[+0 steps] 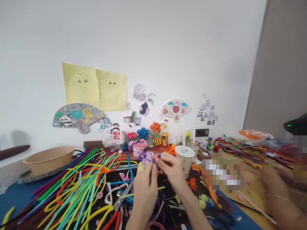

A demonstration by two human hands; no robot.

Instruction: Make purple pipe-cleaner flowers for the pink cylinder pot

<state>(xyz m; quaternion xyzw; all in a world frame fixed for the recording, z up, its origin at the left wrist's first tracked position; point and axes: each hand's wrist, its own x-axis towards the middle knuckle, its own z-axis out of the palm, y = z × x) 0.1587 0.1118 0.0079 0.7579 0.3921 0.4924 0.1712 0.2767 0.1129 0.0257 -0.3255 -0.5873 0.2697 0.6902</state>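
Both my hands are raised over the table's middle and pinch a small purple pipe-cleaner flower (146, 157). My left hand (144, 185) grips it from below, fingers closed around its stem side. My right hand (169, 167) pinches a purple strand at the flower's right edge. A pale yellow round piece sits just under the flower by my left fingers. Below my hands lie loose purple and pink pipe-cleaner bits on a dark mat (168, 204).
A big heap of coloured pipe cleaners (79, 182) covers the left. Red-handled pliers (115, 214) lie near me. A paper cup with straw (185, 159) stands right of my hands. A tan bowl (49, 158) sits far left. Another person's arm (278, 195) reaches in at right.
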